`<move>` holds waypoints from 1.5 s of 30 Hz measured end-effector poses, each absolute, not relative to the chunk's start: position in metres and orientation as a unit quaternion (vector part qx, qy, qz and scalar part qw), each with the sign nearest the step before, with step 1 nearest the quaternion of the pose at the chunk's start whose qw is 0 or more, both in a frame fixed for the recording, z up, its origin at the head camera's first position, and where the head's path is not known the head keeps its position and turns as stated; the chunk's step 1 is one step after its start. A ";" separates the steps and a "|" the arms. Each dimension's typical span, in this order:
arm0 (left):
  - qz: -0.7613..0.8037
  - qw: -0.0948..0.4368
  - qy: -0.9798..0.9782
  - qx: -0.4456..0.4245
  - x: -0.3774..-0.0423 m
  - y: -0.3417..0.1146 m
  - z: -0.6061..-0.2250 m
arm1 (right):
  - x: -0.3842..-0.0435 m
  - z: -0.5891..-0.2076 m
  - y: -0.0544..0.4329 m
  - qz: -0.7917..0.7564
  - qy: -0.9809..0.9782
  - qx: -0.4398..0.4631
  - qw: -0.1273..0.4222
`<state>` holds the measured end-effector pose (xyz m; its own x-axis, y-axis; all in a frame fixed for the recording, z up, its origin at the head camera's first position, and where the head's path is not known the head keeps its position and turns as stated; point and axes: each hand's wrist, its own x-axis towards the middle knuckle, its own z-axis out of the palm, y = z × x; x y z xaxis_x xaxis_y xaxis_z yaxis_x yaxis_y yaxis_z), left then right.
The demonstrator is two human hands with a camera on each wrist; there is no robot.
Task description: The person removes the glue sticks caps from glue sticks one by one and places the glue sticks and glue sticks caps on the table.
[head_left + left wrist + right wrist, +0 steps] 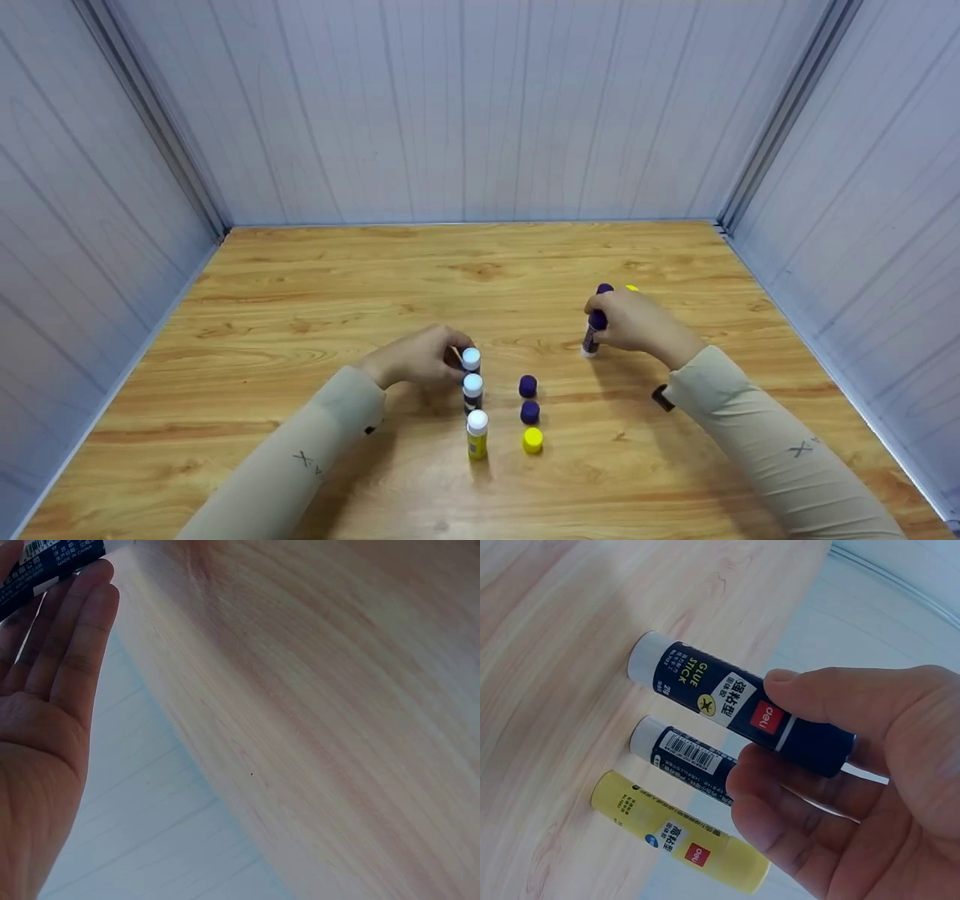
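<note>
In the head view my left hand (pixel 427 358) holds a navy glue stick (pixel 471 360) with a white top end, farthest in a row of three. A second navy glue stick (pixel 472 388) and a yellow glue stick (pixel 478 442) stand nearer, also white-topped. The left wrist view shows fingers along the held stick's printed label (pixel 56 562). My right hand (pixel 637 321) pinches a capped navy glue stick (pixel 720 694) between thumb and fingers near its cap. Beside it, in the right wrist view, are another navy glue stick (pixel 682 754) and a capped yellow one (pixel 671 829).
Two navy caps (pixel 528 386) and a yellow cap (pixel 532 440) lie on the wood-grain table (pixel 337 277) right of the left row. Pale panels (pixel 487 112) wall the table at the back and both sides.
</note>
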<state>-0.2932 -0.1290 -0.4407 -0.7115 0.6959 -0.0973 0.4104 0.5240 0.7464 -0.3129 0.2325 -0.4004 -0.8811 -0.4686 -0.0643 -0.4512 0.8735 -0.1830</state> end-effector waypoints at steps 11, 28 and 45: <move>0.357 0.200 0.849 0.334 -0.293 -0.132 -0.444 | -0.312 -0.401 0.234 -0.083 0.963 -0.252 0.040; 0.297 0.110 0.912 0.262 -0.302 -0.152 -0.412 | -0.306 -0.395 0.227 -0.202 0.944 -0.251 -0.077; 0.231 -0.104 0.941 0.225 -0.289 -0.128 -0.372 | -0.302 -0.398 0.203 -0.439 0.851 -0.237 -0.164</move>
